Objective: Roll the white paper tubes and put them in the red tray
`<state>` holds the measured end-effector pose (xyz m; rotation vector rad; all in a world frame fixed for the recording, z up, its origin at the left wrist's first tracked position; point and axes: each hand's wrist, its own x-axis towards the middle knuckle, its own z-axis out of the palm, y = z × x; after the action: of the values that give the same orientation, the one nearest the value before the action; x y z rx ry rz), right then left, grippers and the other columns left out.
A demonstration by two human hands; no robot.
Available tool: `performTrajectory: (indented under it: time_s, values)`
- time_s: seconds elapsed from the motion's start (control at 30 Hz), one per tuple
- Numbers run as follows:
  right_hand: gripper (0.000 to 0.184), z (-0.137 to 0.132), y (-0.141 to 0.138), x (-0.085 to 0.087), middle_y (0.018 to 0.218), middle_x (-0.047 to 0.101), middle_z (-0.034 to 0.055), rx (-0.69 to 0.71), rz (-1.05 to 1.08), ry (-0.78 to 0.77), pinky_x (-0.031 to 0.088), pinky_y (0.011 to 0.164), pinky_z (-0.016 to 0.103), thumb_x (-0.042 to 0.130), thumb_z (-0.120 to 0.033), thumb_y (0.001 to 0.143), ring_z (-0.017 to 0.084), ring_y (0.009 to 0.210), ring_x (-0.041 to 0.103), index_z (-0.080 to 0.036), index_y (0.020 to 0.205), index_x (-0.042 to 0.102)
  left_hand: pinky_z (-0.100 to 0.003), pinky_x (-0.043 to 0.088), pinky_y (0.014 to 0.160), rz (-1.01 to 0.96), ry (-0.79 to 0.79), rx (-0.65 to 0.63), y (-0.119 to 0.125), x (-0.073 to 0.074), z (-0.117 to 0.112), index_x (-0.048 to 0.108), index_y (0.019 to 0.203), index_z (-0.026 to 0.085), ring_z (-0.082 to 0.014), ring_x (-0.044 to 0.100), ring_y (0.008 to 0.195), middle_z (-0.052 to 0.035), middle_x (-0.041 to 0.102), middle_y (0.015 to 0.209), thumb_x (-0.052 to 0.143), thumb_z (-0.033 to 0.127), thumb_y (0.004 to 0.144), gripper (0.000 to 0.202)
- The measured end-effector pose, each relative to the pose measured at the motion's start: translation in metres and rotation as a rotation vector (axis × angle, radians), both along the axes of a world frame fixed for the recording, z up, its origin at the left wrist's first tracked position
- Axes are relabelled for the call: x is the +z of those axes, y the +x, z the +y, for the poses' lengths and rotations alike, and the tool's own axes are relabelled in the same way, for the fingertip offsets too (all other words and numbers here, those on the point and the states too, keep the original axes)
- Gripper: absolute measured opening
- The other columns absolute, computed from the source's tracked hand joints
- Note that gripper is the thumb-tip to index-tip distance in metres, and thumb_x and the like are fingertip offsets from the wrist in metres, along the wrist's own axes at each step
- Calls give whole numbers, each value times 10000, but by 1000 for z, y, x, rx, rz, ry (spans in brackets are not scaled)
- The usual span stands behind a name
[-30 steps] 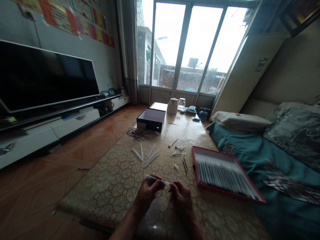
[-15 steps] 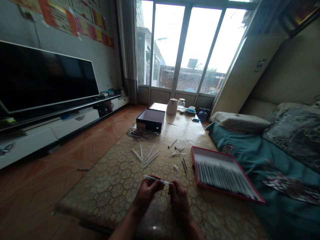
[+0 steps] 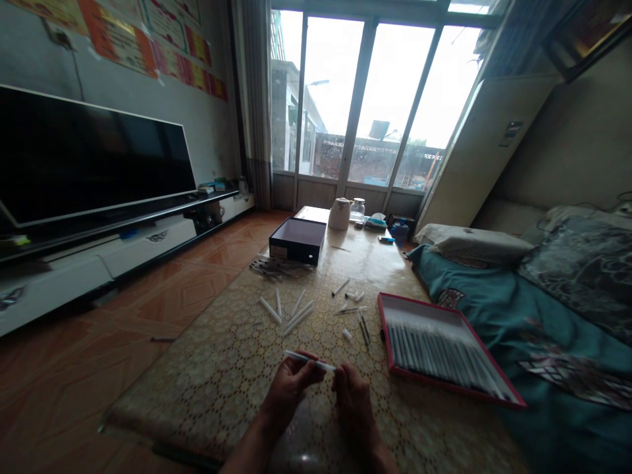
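Observation:
Above the patterned tablecloth, my left hand [image 3: 292, 383] pinches a thin white pen [image 3: 320, 364] that lies roughly level. At its right end my right hand [image 3: 353, 392] is closed, thumb and fingers pressed together around the tip; those fingers hide the end itself. Several white pen barrels [image 3: 297, 317] lie fanned out beyond my left hand. Dark pen refills [image 3: 364, 329] and a small white cap [image 3: 347, 336] are scattered past my right hand. To the right, a red-rimmed box lid [image 3: 385, 352] holds a row of many pens [image 3: 434, 349].
A dark open box [image 3: 296, 249] stands farther back, with a bundle of thin dark sticks [image 3: 271, 268] before it. At the far end are a beige kettle [image 3: 340, 214], a glass jar [image 3: 358, 209] and a tissue pack [image 3: 376, 220]. A teal-covered sofa [image 3: 474, 283] borders the right side.
The view has tilted up slightly, so everything sits a little lower. Both hands keep hold of the pen in nearly the same place; its right end dips slightly more.

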<state>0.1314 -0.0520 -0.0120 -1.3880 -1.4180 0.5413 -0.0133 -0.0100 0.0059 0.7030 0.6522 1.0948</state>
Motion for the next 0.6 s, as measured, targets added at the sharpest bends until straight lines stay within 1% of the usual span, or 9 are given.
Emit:
performTrajectory:
  time_s: [0.1, 0.23, 0.3, 0.47, 0.53, 0.6]
  values:
    - [359, 0, 0, 2, 588, 520, -16, -18, -9, 11, 355, 535, 216, 332, -402, 918, 124, 551, 491, -211, 668, 504, -302, 499, 718, -20, -4, 15, 0, -4, 1, 650, 788, 140, -185, 666, 738, -83, 723, 791, 730, 249, 671, 179]
    - [278, 1, 0, 5, 645, 543, -15, -10, -1, -14, 372, 559, 219, 364, -412, 904, 129, 579, 507, -216, 795, 527, -305, 503, 739, -43, -32, 44, 0, -7, 4, 650, 783, 143, -182, 670, 745, -69, 724, 785, 746, 254, 650, 197]
    - [275, 1, 0, 4, 645, 541, -13, -6, -7, -36, 373, 560, 224, 378, -423, 896, 133, 582, 507, -215, 788, 523, -309, 505, 744, -44, -33, 40, 0, -6, 4, 649, 788, 141, -181, 671, 745, -70, 725, 795, 749, 248, 646, 204]
    - [382, 1, 1, 0, 616, 527, -3, -52, -40, -72, 366, 583, 235, 322, -421, 916, 137, 594, 499, -210, 652, 498, -317, 511, 725, -11, -18, 8, 0, -5, 3, 643, 797, 127, -189, 674, 727, -83, 724, 774, 742, 244, 656, 209]
    - [367, 1, 1, 1, 620, 525, -8, -31, -30, -66, 363, 577, 231, 312, -404, 923, 132, 589, 494, -209, 685, 511, -319, 511, 734, -18, -34, 27, 0, -5, 4, 641, 801, 129, -190, 676, 735, -79, 725, 776, 746, 249, 650, 219]
    - [303, 1, 0, 4, 643, 533, -16, 4, -4, -52, 366, 573, 223, 339, -393, 918, 126, 589, 496, -210, 765, 526, -320, 508, 746, -30, -43, 47, 0, -6, 4, 639, 802, 130, -189, 676, 745, -77, 725, 787, 750, 252, 644, 228]
